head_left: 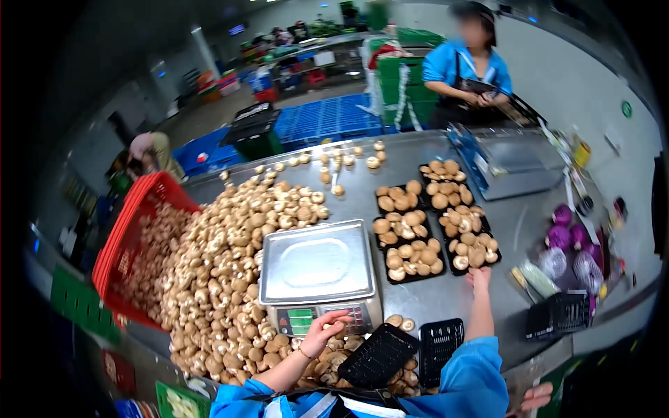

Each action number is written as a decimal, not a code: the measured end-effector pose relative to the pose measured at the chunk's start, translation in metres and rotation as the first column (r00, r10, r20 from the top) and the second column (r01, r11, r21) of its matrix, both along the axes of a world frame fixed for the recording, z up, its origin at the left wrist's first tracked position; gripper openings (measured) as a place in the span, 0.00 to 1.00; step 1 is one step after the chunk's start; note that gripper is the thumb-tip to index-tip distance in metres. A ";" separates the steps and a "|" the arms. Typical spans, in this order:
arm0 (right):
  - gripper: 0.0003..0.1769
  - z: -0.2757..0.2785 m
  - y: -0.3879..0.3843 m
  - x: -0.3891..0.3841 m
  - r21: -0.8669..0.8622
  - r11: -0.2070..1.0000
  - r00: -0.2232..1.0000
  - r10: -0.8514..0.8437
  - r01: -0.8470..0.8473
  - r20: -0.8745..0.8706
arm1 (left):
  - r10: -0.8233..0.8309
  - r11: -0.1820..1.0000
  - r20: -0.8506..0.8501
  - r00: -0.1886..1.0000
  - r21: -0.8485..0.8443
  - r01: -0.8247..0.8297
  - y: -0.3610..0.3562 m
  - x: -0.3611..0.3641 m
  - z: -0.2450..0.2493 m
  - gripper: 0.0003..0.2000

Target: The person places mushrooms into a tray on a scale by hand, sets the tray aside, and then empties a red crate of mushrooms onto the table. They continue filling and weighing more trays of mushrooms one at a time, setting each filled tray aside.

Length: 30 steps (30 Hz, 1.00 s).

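My left hand point(325, 334) hovers over or touches the keypad side of the scale point(317, 268), fingers loosely stretched and holding nothing. The scale's metal pan is bare, and its display point(301, 322) is lit green. My right hand point(479, 279) reaches forward to the near edge of a black tray of brown mushrooms point(474, 252), its fingers closed at the rim. More filled trays point(414, 261) stand in two columns beside and beyond it. Two black trays without mushrooms in them, one tilted point(380, 355) and one flat point(441, 348), lie near my body over loose mushrooms.
A large mushroom heap point(230, 279) spills from a tipped red crate point(115, 258) on the left. Wrapped purple onions point(561, 237) and a black basket point(557, 317) are at right. A wrapping machine point(519, 164) stands ahead; a person point(470, 70) stands behind it. Another hand point(536, 396) shows lower right.
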State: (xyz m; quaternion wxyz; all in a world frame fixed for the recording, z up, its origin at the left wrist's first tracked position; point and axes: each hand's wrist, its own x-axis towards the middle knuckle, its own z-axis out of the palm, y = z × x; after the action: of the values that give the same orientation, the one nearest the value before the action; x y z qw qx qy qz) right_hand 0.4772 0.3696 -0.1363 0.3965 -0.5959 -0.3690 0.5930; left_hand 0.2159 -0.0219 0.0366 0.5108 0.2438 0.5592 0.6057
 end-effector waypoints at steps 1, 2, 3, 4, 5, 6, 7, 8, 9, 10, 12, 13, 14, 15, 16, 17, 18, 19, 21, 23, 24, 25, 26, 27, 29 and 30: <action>0.19 0.000 -0.001 0.000 -0.024 0.996 0.995 0.082 -0.081 0.063 | 0.000 1.000 -0.009 1.000 -0.003 0.000 -0.002 -0.001 -0.001 0.19; 0.19 0.007 -0.010 -0.003 -0.028 0.992 0.986 0.124 -0.121 0.111 | 0.001 0.999 -0.052 0.999 0.038 0.001 -0.002 -0.001 0.004 0.18; 0.18 0.018 -0.022 -0.003 -0.034 0.987 0.974 0.159 -0.155 0.159 | 0.012 0.999 -0.029 1.000 0.040 -0.011 -0.004 -0.002 0.005 0.18; 0.17 0.035 -0.039 0.000 0.042 0.971 0.946 0.220 -0.236 0.239 | 0.029 0.999 -0.009 1.000 0.039 -0.029 -0.006 -0.002 0.005 0.18; 0.16 0.041 -0.057 0.005 0.108 0.943 0.908 0.267 -0.316 0.322 | 0.041 0.998 0.013 0.999 0.036 -0.042 -0.009 -0.002 0.005 0.19; 0.14 0.014 -0.066 0.025 0.216 0.893 0.870 0.286 -0.394 0.403 | 0.042 0.998 0.024 0.999 0.036 -0.042 -0.013 -0.004 0.002 0.19; 0.12 -0.010 -0.072 0.044 0.312 0.827 0.827 0.286 -0.469 0.484 | 0.049 0.998 0.029 0.998 0.038 -0.050 -0.016 -0.006 0.000 0.19; 0.12 0.013 -0.095 0.053 0.288 0.786 0.736 0.289 -0.548 0.612 | 0.041 0.998 0.023 0.999 0.048 -0.042 -0.019 -0.008 -0.003 0.18; 0.13 0.054 -0.131 0.064 0.248 0.744 0.627 0.280 -0.620 0.727 | 0.032 0.998 0.021 0.999 0.057 -0.033 -0.023 -0.008 -0.007 0.18; 0.15 0.076 -0.157 0.073 0.119 0.739 0.489 0.307 -0.663 0.817 | 0.028 0.998 0.018 0.999 0.058 -0.029 -0.026 -0.008 -0.009 0.18; 0.17 0.089 -0.195 0.091 -0.113 0.691 0.208 0.364 -0.714 0.908 | 0.014 0.998 0.111 0.994 0.066 -0.021 -0.030 -0.009 -0.013 0.18; 0.18 0.089 -0.210 0.101 -0.224 0.640 0.063 0.393 -0.735 0.918 | 0.009 0.996 0.117 0.993 0.087 -0.019 -0.032 -0.008 -0.018 0.17; 0.18 0.090 -0.220 0.106 -0.252 0.608 0.018 0.401 -0.753 0.916 | -0.020 0.995 0.141 0.990 0.099 0.006 -0.034 -0.009 -0.023 0.17; 0.17 0.091 -0.230 0.110 -0.237 0.655 0.041 0.379 -0.718 0.924 | -0.045 0.993 0.167 0.985 0.111 0.027 -0.036 -0.009 -0.023 0.17; 0.17 0.093 -0.239 0.114 -0.218 0.702 0.067 0.354 -0.678 0.933 | -0.060 0.994 0.214 0.975 0.103 0.039 -0.039 -0.009 -0.019 0.17; 0.17 0.095 -0.244 0.117 -0.236 0.678 0.037 0.362 -0.696 0.931 | -0.084 0.993 0.249 0.965 0.101 0.060 -0.040 -0.012 -0.016 0.17; 0.16 0.096 -0.247 0.117 -0.203 0.710 0.037 0.307 -0.675 0.951 | -0.101 0.986 0.082 0.991 0.142 0.089 -0.043 -0.015 -0.015 0.17; 0.15 0.096 -0.250 0.119 -0.164 0.742 0.041 0.249 -0.650 0.968 | -0.110 0.985 0.099 0.989 0.145 0.095 -0.048 -0.018 -0.013 0.17; 0.14 0.085 -0.249 0.125 -0.135 0.678 0.058 0.253 -0.722 0.966 | -0.106 0.979 0.143 0.984 0.189 0.078 -0.061 -0.025 -0.020 0.17; 0.13 0.080 -0.244 0.131 -0.088 0.596 0.104 0.280 -0.798 0.954 | -0.085 0.983 0.119 0.989 0.172 0.064 -0.081 -0.037 -0.019 0.17; 0.12 0.086 -0.242 0.129 -0.114 0.573 0.105 0.335 -0.812 0.936 | -0.068 0.988 0.131 0.989 0.144 0.049 -0.092 -0.044 -0.016 0.17; 0.12 0.089 -0.242 0.126 -0.105 0.559 0.104 0.330 -0.822 0.938 | -0.052 0.993 0.144 0.988 0.116 0.035 -0.104 -0.050 -0.014 0.17; 0.10 0.092 -0.242 0.124 -0.105 0.547 0.112 0.348 -0.830 0.931 | -0.037 0.992 0.138 0.990 0.124 0.020 -0.115 -0.056 -0.016 0.17; 0.09 0.091 -0.241 0.124 -0.105 0.535 0.118 0.366 -0.838 0.923 | 0.004 0.991 0.176 0.984 0.129 -0.027 -0.126 -0.061 -0.022 0.17; 0.09 0.074 -0.236 0.134 -0.074 0.502 0.097 0.306 -0.862 0.947 | 0.115 0.975 0.204 0.972 0.165 -0.149 -0.145 -0.069 -0.023 0.16; 0.07 0.076 -0.235 0.136 -0.139 0.527 0.028 0.296 -0.838 0.955 | 0.159 0.972 0.204 0.966 0.136 -0.189 -0.155 -0.071 -0.021 0.16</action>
State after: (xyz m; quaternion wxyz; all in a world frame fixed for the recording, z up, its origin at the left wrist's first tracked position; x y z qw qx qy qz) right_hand 0.6132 0.1343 -0.0606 -0.0421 -0.4794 -0.8645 0.1452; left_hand 0.1448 -0.1771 0.0153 0.4863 0.1731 0.4782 0.7105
